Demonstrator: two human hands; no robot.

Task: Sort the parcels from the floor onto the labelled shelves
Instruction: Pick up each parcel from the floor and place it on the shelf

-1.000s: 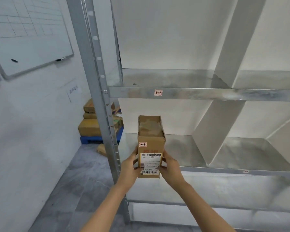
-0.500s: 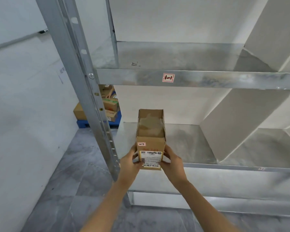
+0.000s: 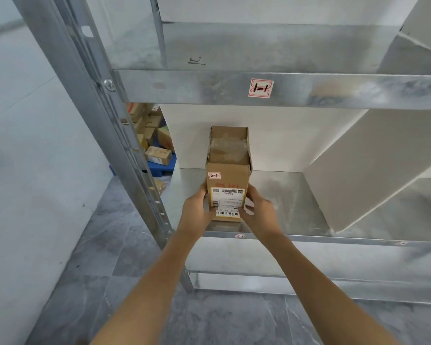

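- One cardboard parcel (image 3: 228, 170), tall and narrow, stands upright over the front part of the lower shelf (image 3: 284, 195), near the middle of the view. Whether its base touches the metal cannot be told.
- Two hands hold it. The left hand (image 3: 195, 211) is at the parcel's 8 o'clock and the right hand (image 3: 259, 212) at its 4 o'clock. Each has its fingers wrapped round a lower side of the box.
- There are two labels on its near face. A small red-bordered sticker (image 3: 214, 175) reading "2-1" sits at 11 o'clock, and a yellow-edged shipping label (image 3: 227, 201) lies below it, between the hands.
- Two steel shelves show their top surfaces: the lower one, and the upper shelf (image 3: 259, 46) at the parcel's 12 o'clock.
- Three tags sit on the shelf front edges:
  - The "1-1" tag (image 3: 261, 88) is on the upper edge.
  - The near tag (image 3: 240, 236) is on the lower edge, at the parcel's 6 o'clock.
  - The far tag (image 3: 400, 243) is at 4 o'clock.
  - The two lower tags are too small to read.
- One steel upright (image 3: 105, 115) slants past at 9 o'clock.
- Beyond the upright, at 10 o'clock, a heap of brown boxes (image 3: 157, 153) lies on one blue pallet (image 3: 164, 170). There are perhaps seven, but they are blurred.
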